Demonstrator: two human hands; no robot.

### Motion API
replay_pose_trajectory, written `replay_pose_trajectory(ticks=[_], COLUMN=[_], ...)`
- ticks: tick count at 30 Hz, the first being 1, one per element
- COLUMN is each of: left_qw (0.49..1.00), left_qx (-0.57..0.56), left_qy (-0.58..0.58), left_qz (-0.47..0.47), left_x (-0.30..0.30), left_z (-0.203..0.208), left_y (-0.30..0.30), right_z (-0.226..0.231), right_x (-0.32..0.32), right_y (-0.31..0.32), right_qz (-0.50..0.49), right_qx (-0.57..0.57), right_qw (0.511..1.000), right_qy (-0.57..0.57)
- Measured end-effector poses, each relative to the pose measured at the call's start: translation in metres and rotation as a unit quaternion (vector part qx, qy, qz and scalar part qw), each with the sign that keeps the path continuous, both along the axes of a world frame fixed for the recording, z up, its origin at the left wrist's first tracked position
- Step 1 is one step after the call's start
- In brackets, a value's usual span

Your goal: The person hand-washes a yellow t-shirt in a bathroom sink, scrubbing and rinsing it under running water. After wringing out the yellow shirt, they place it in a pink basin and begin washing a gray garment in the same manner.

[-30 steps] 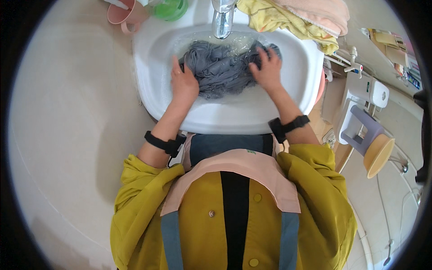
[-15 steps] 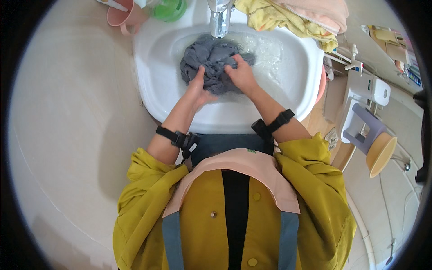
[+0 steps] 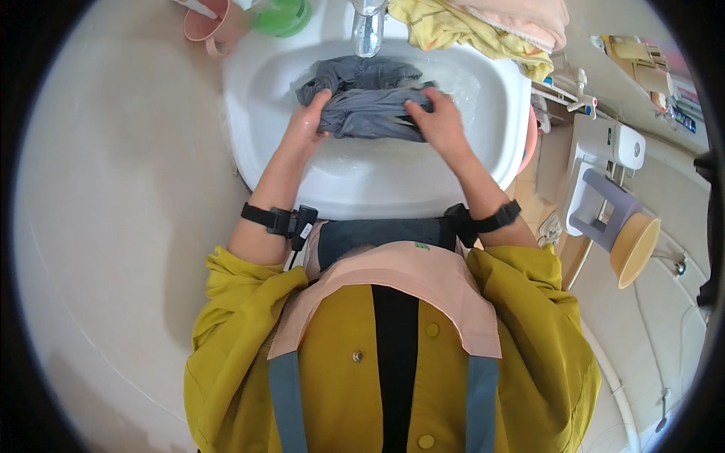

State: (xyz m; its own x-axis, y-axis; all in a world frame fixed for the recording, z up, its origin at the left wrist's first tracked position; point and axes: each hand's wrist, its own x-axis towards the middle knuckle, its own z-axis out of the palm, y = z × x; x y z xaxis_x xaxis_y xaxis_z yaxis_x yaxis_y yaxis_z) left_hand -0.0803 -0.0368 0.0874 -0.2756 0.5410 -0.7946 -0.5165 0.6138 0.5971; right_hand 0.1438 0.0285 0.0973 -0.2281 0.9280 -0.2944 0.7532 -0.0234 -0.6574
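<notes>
wet gray cloth (image 3: 366,104), rumpled, lengthwise creases, left grip (image 3: 306,119) and right grip (image 3: 441,125) pinching it

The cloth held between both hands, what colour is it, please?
The cloth is bluish grey; it shows best in the head view.

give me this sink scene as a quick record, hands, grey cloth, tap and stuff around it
left hand: gripping the left end of the grey cloth, thumb on top
right hand: gripping the cloth's right part, thumb on top
grey cloth: bunched, stretched between both hands
sink: white, with water in it
tap: metal, at the back
back left: pink mug, green container
back right: yellow cloth, pink cloth
</notes>
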Motion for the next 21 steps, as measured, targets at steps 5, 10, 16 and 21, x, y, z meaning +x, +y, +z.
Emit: replay_pose_trajectory(ticks=[5, 10, 16, 21], left_qw=[0.982, 0.832, 0.683, 0.917], left_qx=[-0.013, 0.026, -0.018, 0.074], left_qy=[0.153, 0.528, 0.692, 0.274], left_qz=[-0.106, -0.166, -0.232, -0.281], left_x=[-0.045, -0.072, -0.047, -0.009], left_z=[0.043, 0.030, 0.023, 0.018], left_y=[-0.001, -0.004, -0.029, -0.015], right_z=[0.032, 0.045, 0.108, 0.119], right_x=[0.033, 0.048, 0.031, 0.024], right_y=[0.011, 0.014, 0.014, 0.004], right_qz=[-0.035, 0.013, -0.133, -0.022], right_qx=[0.057, 0.302, -0.026, -0.014], right_qw=[0.997, 0.936, 0.972, 0.943], right_qy=[-0.038, -0.183, 0.192, 0.332])
